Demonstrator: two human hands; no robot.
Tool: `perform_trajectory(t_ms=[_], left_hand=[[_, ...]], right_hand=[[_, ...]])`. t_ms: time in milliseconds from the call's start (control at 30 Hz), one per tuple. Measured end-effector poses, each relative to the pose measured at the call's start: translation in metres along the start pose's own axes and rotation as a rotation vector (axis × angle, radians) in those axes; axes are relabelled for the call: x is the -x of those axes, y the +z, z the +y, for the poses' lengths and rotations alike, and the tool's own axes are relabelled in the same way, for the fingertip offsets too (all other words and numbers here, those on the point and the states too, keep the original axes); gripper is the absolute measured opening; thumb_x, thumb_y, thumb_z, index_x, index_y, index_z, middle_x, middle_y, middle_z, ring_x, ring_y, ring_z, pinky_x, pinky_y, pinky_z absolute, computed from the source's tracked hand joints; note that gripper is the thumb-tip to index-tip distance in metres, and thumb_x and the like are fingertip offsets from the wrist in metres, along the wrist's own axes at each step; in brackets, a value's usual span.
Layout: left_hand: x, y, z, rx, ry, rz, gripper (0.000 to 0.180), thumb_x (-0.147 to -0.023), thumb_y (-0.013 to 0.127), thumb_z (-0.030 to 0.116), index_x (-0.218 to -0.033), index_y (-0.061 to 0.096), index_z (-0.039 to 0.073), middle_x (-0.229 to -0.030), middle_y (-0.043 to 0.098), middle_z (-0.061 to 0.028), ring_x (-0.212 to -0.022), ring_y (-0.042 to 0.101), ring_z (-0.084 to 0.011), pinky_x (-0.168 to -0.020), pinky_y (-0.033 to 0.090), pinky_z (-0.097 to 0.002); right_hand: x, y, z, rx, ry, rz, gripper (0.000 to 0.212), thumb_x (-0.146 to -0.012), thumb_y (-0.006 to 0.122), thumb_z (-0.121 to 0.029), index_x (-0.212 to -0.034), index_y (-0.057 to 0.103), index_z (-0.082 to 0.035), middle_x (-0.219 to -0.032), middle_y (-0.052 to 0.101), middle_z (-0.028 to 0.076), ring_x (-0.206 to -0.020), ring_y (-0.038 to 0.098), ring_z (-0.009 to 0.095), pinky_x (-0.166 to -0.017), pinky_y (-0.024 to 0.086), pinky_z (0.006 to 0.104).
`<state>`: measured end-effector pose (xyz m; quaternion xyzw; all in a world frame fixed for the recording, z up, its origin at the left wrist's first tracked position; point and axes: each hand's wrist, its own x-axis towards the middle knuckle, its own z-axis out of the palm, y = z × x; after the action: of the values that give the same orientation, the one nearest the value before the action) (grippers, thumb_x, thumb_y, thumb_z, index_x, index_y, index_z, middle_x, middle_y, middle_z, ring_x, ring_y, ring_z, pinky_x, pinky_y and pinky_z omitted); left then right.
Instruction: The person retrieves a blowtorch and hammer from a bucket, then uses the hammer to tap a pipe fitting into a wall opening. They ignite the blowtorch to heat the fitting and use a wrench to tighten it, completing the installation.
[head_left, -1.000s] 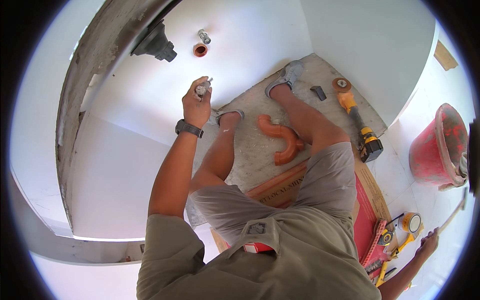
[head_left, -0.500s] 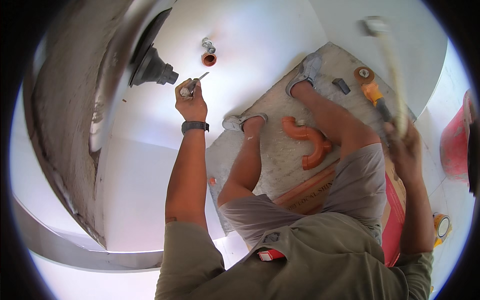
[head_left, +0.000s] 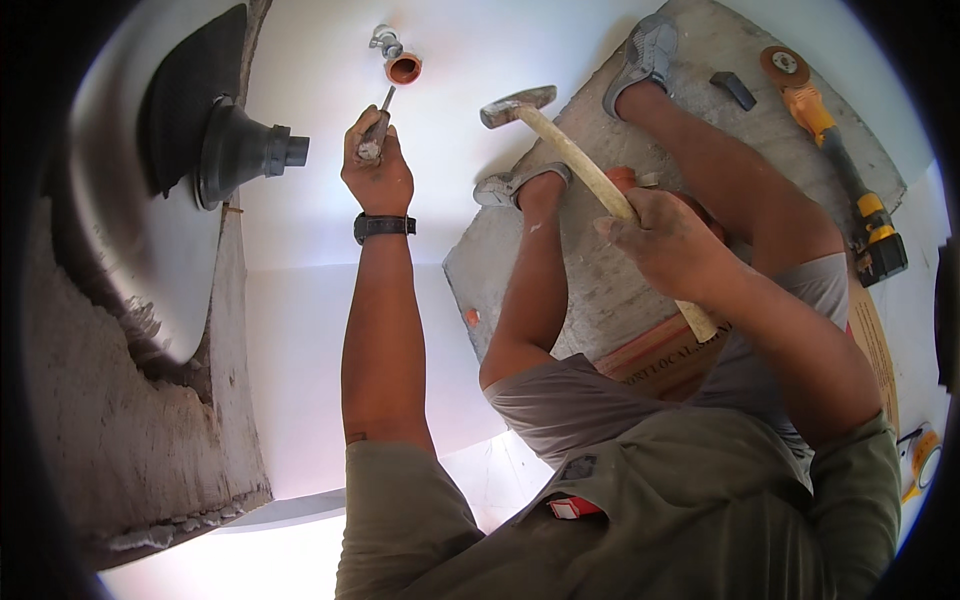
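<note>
The left hand (head_left: pixel 378 172) grips a slim pointed tool (head_left: pixel 373 138) just below the orange pipe mouth (head_left: pixel 404 69); the right hand (head_left: pixel 675 243), lower right of it, clasps a hammer (head_left: pixel 575 160). I reckon a glancing blow could crack that mouth or catch the left hand. A metal valve (head_left: pixel 386 41) crowds it above; rightward there's room to swing.
</note>
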<state>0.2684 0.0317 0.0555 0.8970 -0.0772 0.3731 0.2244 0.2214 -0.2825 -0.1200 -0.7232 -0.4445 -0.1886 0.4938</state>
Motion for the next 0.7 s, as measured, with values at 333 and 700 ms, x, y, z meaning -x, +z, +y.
perform_trajectory(t_ms=[333,700], left_hand=[[-0.003,0.000,-0.023,0.057,0.157,-0.021,0.032,-0.085,0.064,-0.013,-0.113,0.065,0.003,-0.121,0.067,-0.0113,-0.109,0.064,-0.0192,-0.096,0.051,-0.0326],[-0.004,-0.010,-0.036,-0.002,0.245,-0.063,0.031,-0.088,0.065,-0.009,-0.117,0.065,0.004,-0.125,0.066,-0.0131,-0.115,0.064,-0.0211,-0.101,0.050,-0.0338]], right_hand=[[-0.019,-0.024,-0.015,-0.657,0.874,-0.302,0.038,-0.096,0.059,-0.032,-0.099,0.059,0.006,-0.074,0.055,0.009,-0.069,0.058,0.016,-0.067,0.047,0.0350],[-0.014,-0.012,-0.009,-0.525,0.876,-0.339,0.040,-0.096,0.058,-0.028,-0.103,0.056,0.011,-0.080,0.061,0.026,-0.077,0.062,0.039,-0.076,0.047,0.0439]])
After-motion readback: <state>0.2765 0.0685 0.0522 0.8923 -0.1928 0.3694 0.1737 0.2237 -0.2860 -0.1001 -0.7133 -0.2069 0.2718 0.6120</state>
